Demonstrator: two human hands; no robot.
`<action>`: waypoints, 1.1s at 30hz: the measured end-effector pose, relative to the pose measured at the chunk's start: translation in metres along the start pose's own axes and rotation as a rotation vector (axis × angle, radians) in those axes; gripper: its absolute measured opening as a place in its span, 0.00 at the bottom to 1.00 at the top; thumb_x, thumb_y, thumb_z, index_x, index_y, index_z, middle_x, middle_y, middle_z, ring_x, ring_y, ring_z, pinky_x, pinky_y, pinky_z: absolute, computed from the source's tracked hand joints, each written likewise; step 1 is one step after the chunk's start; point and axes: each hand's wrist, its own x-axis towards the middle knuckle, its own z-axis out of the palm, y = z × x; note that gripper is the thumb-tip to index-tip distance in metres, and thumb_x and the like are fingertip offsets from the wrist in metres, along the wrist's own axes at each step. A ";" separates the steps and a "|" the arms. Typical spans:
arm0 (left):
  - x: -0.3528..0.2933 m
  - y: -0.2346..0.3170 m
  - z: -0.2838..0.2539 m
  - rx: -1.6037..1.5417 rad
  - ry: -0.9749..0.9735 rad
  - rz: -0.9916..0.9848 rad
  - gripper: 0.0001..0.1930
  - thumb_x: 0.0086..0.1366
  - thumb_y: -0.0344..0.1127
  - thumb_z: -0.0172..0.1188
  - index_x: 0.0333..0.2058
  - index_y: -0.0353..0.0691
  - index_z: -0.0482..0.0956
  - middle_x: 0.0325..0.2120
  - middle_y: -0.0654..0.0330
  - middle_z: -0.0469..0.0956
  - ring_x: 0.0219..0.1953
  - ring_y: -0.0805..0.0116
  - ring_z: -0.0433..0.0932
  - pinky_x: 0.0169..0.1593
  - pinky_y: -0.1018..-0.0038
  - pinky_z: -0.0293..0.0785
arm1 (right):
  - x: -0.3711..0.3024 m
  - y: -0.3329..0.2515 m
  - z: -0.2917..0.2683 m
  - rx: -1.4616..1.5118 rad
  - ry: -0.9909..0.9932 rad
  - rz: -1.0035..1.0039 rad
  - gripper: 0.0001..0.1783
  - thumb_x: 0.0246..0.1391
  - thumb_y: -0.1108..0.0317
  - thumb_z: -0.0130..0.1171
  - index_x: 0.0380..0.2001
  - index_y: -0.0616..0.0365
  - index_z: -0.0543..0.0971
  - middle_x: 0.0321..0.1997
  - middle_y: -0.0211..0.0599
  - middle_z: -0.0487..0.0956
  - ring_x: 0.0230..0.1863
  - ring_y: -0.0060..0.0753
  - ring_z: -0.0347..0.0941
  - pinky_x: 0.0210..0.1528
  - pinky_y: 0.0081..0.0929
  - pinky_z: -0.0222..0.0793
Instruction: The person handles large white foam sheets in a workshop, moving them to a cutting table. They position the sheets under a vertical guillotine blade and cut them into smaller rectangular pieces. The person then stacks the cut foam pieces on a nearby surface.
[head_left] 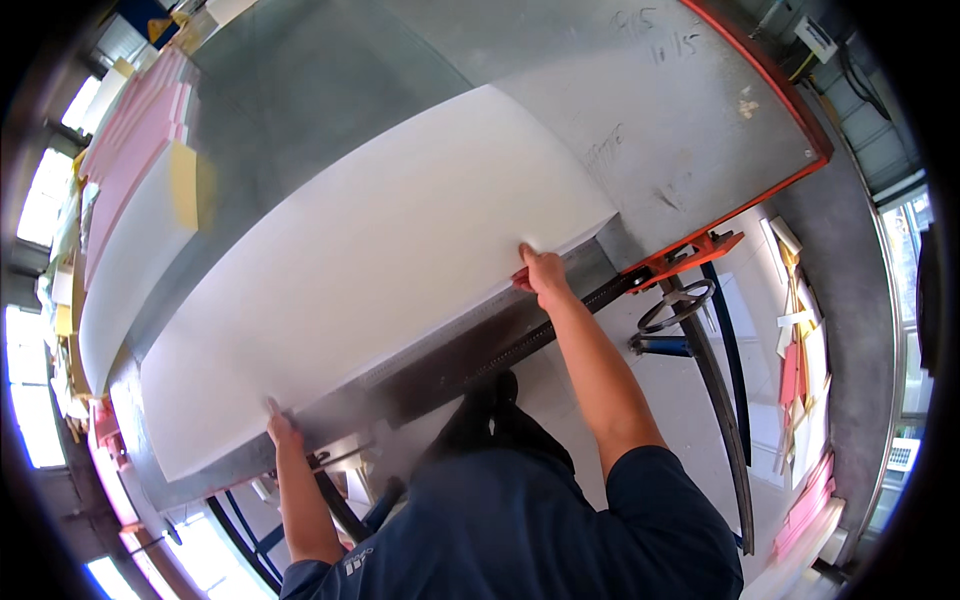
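Observation:
A large white foam slab [380,230] lies flat on a grey metal machine table [700,110]. My right hand [541,274] grips its near edge toward the right end, thumb on top and fingers curled at the side. Farther left along the same edge, my left hand [284,425] holds the slab, with its thumb on the upper face. Most of the left fingers are hidden under or behind the edge.
A red rim [770,75] borders the table's right side. Below it are a handwheel [678,306] and a curved dark bar [715,400]. Pink foam sheets [135,150] are stacked at the left, beside another white slab [140,265]. Offcuts [795,330] stand at the far right.

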 end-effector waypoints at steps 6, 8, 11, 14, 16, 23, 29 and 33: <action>-0.023 0.012 0.002 -0.006 -0.012 -0.050 0.23 0.61 0.57 0.59 0.21 0.44 0.70 0.11 0.67 0.59 0.11 0.72 0.62 0.14 0.74 0.64 | -0.003 0.005 -0.001 -0.034 0.034 0.002 0.24 0.56 0.49 0.57 0.24 0.63 0.75 0.19 0.40 0.75 0.19 0.30 0.72 0.22 0.26 0.74; -0.028 0.017 -0.009 0.055 -0.033 -0.019 0.25 0.63 0.58 0.55 0.19 0.42 0.70 0.13 0.62 0.68 0.14 0.69 0.67 0.19 0.74 0.67 | -0.009 0.009 0.002 -0.039 0.065 -0.036 0.27 0.55 0.46 0.57 0.22 0.64 0.75 0.19 0.39 0.75 0.18 0.28 0.72 0.18 0.22 0.72; -0.023 0.014 -0.051 0.052 0.010 -0.026 0.27 0.62 0.61 0.54 0.21 0.40 0.72 0.17 0.59 0.74 0.16 0.69 0.71 0.20 0.73 0.70 | -0.024 0.013 0.017 -0.022 0.192 -0.025 0.32 0.52 0.39 0.58 0.18 0.61 0.72 0.17 0.37 0.75 0.16 0.28 0.73 0.15 0.19 0.68; -0.001 0.011 -0.086 -0.026 0.107 -0.056 0.29 0.61 0.64 0.53 0.22 0.40 0.73 0.17 0.59 0.75 0.16 0.69 0.72 0.21 0.73 0.71 | -0.052 0.014 0.048 -0.152 0.168 0.044 0.33 0.52 0.38 0.57 0.19 0.62 0.72 0.17 0.36 0.75 0.16 0.28 0.73 0.15 0.19 0.66; 0.023 0.016 -0.114 -0.122 0.168 -0.070 0.31 0.60 0.67 0.52 0.23 0.39 0.74 0.17 0.59 0.75 0.16 0.69 0.72 0.21 0.74 0.70 | -0.071 0.028 0.073 -0.214 0.124 0.086 0.33 0.52 0.38 0.57 0.19 0.62 0.72 0.18 0.36 0.75 0.16 0.28 0.74 0.15 0.19 0.66; 0.112 0.067 -0.167 0.041 0.298 0.036 0.30 0.58 0.66 0.57 0.19 0.42 0.71 0.13 0.63 0.70 0.14 0.73 0.67 0.17 0.75 0.60 | -0.082 0.047 0.139 -0.183 0.231 -0.001 0.26 0.56 0.43 0.56 0.34 0.60 0.76 0.22 0.36 0.77 0.20 0.29 0.75 0.18 0.22 0.73; 0.119 0.068 -0.174 0.043 0.153 0.110 0.26 0.64 0.56 0.56 0.17 0.40 0.69 0.12 0.64 0.67 0.14 0.73 0.63 0.19 0.75 0.58 | -0.070 0.052 0.138 -0.228 0.321 0.068 0.25 0.57 0.45 0.56 0.39 0.59 0.76 0.27 0.38 0.79 0.25 0.31 0.76 0.25 0.28 0.77; 0.121 0.070 -0.181 0.041 0.151 0.148 0.26 0.64 0.56 0.56 0.18 0.39 0.71 0.13 0.63 0.68 0.14 0.73 0.64 0.19 0.75 0.59 | -0.069 0.054 0.138 -0.265 0.330 0.088 0.27 0.55 0.41 0.56 0.35 0.57 0.77 0.25 0.35 0.79 0.26 0.32 0.76 0.28 0.28 0.75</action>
